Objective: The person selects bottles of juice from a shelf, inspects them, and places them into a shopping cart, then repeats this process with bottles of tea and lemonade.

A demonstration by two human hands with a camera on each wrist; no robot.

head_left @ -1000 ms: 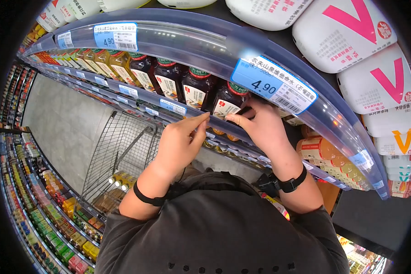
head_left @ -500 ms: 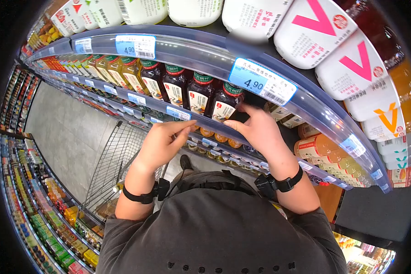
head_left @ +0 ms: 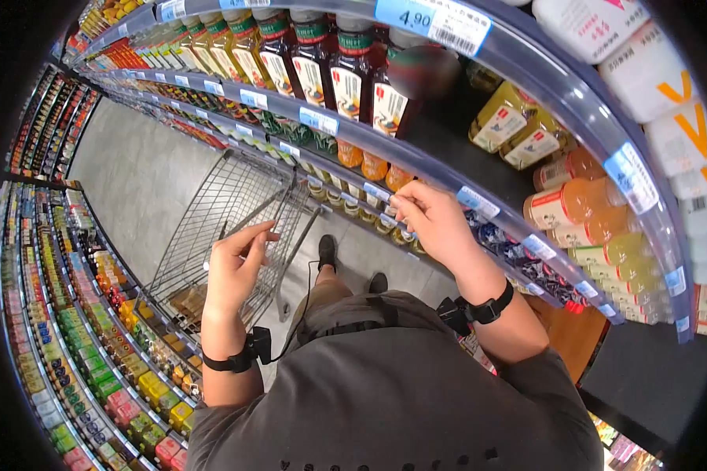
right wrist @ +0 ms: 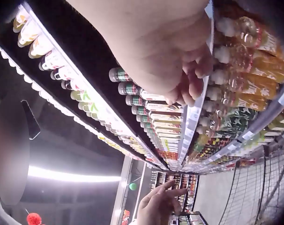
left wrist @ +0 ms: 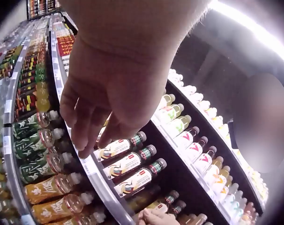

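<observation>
In the head view my left hand [head_left: 239, 267] is held over the cart side, fingers loosely extended, with nothing in it. My right hand [head_left: 432, 220] hovers before the shelf front with fingers loosely bent, and no item shows in its grasp. Beyond it a row of dark juice bottles [head_left: 349, 86] with green neck bands and cream labels stands on the shelf. A dark gap lies to the right of the last one, before yellow-green bottles [head_left: 501, 122]. The left wrist view also shows the dark bottles [left wrist: 132, 180] past the left fingers.
A wire shopping cart [head_left: 204, 212] stands on the grey floor [head_left: 126, 157] at the left. Price-tagged shelf edges [head_left: 322, 122] curve across in front. Orange-drink bottles [head_left: 375, 166] fill a lower shelf; white bottles [head_left: 589, 27] stand above. Another stocked shelf [head_left: 86, 337] runs along the left.
My right hand has drawn back from the end dark bottle, which stays on the shelf. My left hand has moved away from the shelf to the left. The head view now takes in more floor.
</observation>
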